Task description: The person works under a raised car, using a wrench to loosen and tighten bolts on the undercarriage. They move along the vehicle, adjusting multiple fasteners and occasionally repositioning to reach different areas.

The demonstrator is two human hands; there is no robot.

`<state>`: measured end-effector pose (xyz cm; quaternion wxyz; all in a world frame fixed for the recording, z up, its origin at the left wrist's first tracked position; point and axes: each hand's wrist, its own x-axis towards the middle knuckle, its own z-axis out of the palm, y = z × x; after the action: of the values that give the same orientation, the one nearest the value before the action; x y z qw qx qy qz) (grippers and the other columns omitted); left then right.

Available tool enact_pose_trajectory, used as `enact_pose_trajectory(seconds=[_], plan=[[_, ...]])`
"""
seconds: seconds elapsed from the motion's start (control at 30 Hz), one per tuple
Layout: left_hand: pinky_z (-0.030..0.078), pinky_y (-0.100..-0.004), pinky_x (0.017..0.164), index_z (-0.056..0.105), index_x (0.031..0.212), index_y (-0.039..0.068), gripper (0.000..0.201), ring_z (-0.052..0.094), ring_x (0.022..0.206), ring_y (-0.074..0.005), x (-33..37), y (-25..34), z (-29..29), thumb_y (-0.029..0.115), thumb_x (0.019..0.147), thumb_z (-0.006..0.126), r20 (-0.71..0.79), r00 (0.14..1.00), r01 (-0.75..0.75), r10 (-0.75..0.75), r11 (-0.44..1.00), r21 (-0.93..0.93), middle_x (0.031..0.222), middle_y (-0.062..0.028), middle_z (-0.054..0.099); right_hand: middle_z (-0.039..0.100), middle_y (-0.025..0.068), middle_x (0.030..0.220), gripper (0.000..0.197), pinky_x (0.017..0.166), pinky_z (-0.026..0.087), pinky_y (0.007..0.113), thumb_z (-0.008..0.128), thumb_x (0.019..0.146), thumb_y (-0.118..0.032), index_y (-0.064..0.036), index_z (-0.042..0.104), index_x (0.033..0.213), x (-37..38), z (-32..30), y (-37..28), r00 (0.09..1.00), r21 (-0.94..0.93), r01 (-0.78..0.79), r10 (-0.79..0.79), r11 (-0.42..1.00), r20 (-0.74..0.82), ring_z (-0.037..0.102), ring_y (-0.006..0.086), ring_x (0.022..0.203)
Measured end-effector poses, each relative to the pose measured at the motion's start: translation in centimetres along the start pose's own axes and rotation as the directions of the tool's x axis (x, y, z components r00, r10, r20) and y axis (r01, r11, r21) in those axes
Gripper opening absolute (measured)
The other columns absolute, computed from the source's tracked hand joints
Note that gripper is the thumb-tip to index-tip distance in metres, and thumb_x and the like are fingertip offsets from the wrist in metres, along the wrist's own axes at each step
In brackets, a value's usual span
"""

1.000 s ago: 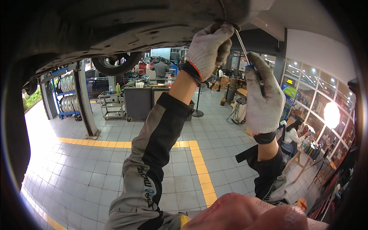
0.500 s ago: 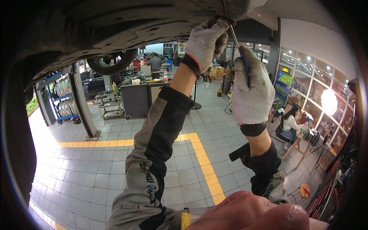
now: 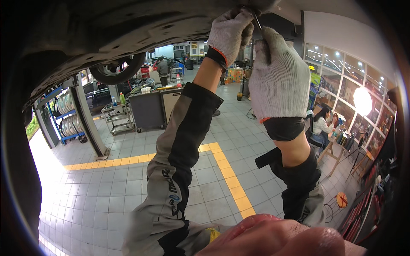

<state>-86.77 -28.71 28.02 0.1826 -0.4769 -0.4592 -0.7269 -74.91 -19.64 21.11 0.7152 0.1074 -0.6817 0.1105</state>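
Observation:
Both my hands, in white knit gloves with orange-edged cuffs, are raised to the underside of a car (image 3: 141, 23) overhead. My left hand (image 3: 230, 35) is closed, its fingertips pinched against a dark part at the car's lower edge; what they hold is hidden. Lower and to the right, my right hand (image 3: 279, 77) is wrapped round a screwdriver (image 3: 257, 21). Its thin metal shaft slants up toward the left fingertips. The glove covers its handle now, though blue showed there in the earlier view. The shaft's tip is out of sight.
A lift post (image 3: 87, 119) stands at left beside a rack of wheel rims (image 3: 70, 126). Farther back are a metal trolley (image 3: 117, 117), a grey workbench (image 3: 147, 111) and a person (image 3: 163, 70). Another person sits at right near a small table (image 3: 335, 151).
My right hand has moved up along the tool's line, closer to my left hand, and less of the shaft shows. The left hand keeps its pinch, a little higher in view.

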Motion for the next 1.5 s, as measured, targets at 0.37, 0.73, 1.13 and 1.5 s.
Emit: enact_pose_trajectory(seconds=[0.37, 0.73, 1.13, 1.5], plan=[[0.031, -0.0244, 0.043, 0.069, 0.087, 0.011, 0.023, 0.045, 0.049, -0.0029, 3.2, -1.8, -1.4, 0.024, 0.106, 0.072, 0.04, 0.993, -0.106, 0.107, 0.994, -0.022, 0.064, 0.0072, 0.057, 0.08, 0.0175, 0.103, 0.028, 0.087, 0.062, 0.04, 0.064, 0.103, -0.016, -0.0087, 0.077, 0.126, 3.5, -3.4, -2.8, 0.976, -0.215, -0.02, 0.066, 0.977, 0.21, 0.079, 0.0327, 0.096], [0.035, -0.0219, 0.047, 0.078, 0.098, 0.009, 0.018, 0.048, 0.055, -0.0026, 2.4, -1.7, -2.0, 0.026, 0.102, 0.077, 0.072, 0.987, -0.153, 0.147, 0.984, 0.088, 0.069, 0.004, 0.062, 0.078, 0.0152, 0.121, 0.05, 0.096, 0.06, 0.034, 0.073, 0.087, -0.011, -0.0075, 0.07, 0.137, 9.3, -6.9, 1.5, 0.619, -0.584, 0.762, -0.579, 0.279, 0.53, 0.076, 0.0279, 0.109], [0.043, -0.0296, 0.056, 0.082, 0.102, 0.006, 0.034, 0.046, 0.058, -0.0072, 2.7, -0.4, -3.4, 0.039, 0.103, 0.075, 0.135, 0.964, -0.263, 0.227, 0.783, 0.564, 0.063, 0.0031, 0.057, 0.08, 0.0132, 0.094, 0.032, 0.077, 0.06, 0.035, 0.065, 0.105, -0.025, -0.0024, 0.078, 0.123, 5.5, -4.9, 4.4, 0.912, 0.336, -0.249, 0.103, 0.909, 0.398, 0.074, 0.0205, 0.076], [0.064, -0.0312, 0.087, 0.085, 0.118, 0.016, 0.041, 0.08, 0.093, -0.0166, 4.7, -0.3, -5.2, 0.05, 0.097, 0.079, 0.304, 0.86, -0.472, 0.409, 0.415, 0.778, 0.103, -0.0072, 0.084, 0.082, 0.0162, 0.104, 0.035, 0.085, 0.061, 0.036, 0.068, 0.104, -0.034, -0.0081, 0.08, 0.125, 5.0, -3.7, 5.1, 0.963, 0.228, -0.131, 0.069, 0.965, 0.26, 0.08, 0.0273, 0.089]])
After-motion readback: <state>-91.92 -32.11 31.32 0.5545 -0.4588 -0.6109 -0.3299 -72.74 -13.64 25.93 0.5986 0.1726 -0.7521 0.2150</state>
